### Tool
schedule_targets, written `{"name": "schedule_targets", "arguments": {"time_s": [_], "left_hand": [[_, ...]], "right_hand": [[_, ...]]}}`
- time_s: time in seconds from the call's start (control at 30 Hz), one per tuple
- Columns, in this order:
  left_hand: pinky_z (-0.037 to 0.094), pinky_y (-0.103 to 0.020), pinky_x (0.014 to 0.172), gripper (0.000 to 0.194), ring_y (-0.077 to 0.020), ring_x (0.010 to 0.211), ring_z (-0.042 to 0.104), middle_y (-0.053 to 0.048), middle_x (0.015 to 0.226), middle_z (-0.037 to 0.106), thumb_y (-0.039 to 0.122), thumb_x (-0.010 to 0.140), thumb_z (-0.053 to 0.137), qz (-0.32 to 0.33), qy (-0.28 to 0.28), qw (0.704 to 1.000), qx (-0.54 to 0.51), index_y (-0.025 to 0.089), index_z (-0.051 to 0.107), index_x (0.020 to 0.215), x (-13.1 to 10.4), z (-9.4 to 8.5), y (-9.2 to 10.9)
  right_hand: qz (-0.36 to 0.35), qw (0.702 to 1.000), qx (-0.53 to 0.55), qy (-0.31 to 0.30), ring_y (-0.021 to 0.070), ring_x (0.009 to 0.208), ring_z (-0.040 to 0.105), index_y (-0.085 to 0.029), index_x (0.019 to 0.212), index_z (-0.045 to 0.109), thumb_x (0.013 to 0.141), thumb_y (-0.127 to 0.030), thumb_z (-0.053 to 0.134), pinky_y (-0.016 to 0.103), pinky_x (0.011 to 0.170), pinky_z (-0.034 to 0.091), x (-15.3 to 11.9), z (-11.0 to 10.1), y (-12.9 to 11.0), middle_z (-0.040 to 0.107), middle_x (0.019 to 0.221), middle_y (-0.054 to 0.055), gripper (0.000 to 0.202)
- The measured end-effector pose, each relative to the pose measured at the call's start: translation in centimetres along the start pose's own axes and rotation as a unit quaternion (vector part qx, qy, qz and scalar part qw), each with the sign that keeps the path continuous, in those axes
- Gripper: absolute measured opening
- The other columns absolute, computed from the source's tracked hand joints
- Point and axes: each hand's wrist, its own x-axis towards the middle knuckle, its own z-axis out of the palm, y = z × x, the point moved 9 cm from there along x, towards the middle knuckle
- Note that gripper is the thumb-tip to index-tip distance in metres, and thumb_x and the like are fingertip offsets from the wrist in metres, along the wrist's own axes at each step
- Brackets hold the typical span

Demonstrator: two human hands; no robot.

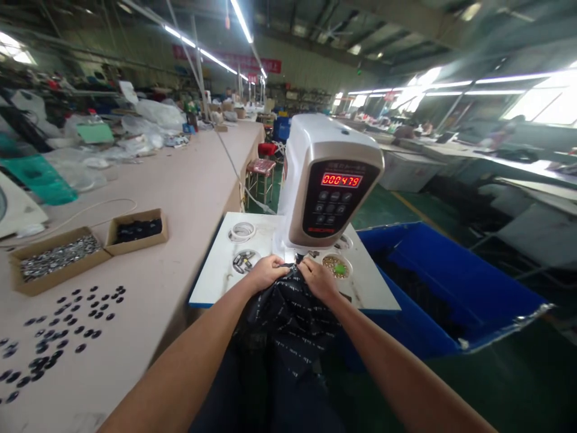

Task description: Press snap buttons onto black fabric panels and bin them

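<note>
A black fabric piece with white printed lettering (293, 307) hangs from both my hands at the front of a white snap-fastening machine (311, 150). My left hand (269, 272) is closed on the fabric's upper left edge. On the other side, my right hand (317, 275) pinches the edge close under the machine's head. The fabric between them reaches the pressing point, where fingers and machine hide the detail. Red digits on the machine's display (341, 180) read 000479. Around it lies a white work plate (216, 282), with metal parts (244, 262) and small brass-coloured pieces (336, 264) in round recesses.
To the left, a long table (193, 180) carries a box of metal fasteners (58, 258), a box of dark pieces (137, 230) and scattered black discs (58, 337). A large blue bin (473, 270) with dark material stands right. A red-seated stool (261, 166) stands behind the machine.
</note>
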Motion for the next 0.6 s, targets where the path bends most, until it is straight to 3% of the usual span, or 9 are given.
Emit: {"name": "schedule_targets", "arguments": {"time_s": [0.23,0.6], "left_hand": [[0.044,-0.028,0.072,0.028,-0.017,0.075,0.061,-0.001,0.079,0.067,0.038,0.072,0.069,0.014,-0.01,1.0,-0.009,0.017,0.062,0.089,0.01,0.11,-0.06],[0.045,-0.027,0.07,0.032,-0.016,0.073,0.062,0.0,0.077,0.067,0.041,0.069,0.07,0.006,-0.009,1.0,-0.016,0.017,0.061,0.088,0.02,0.26,-0.09]], "right_hand": [[0.019,1.0,0.008,-0.015,0.0208,0.089,0.068,-0.027,0.116,0.07,0.101,-0.039,0.045,0.026,0.074,0.041,-0.1,0.07,0.2,0.077,0.101,0.003,0.032],[0.021,0.999,0.036,-0.018,0.0238,0.099,0.069,-0.028,0.121,0.07,0.1,-0.04,0.046,0.029,0.082,0.045,-0.15,0.07,0.4,0.076,0.11,0.004,0.034]]}}
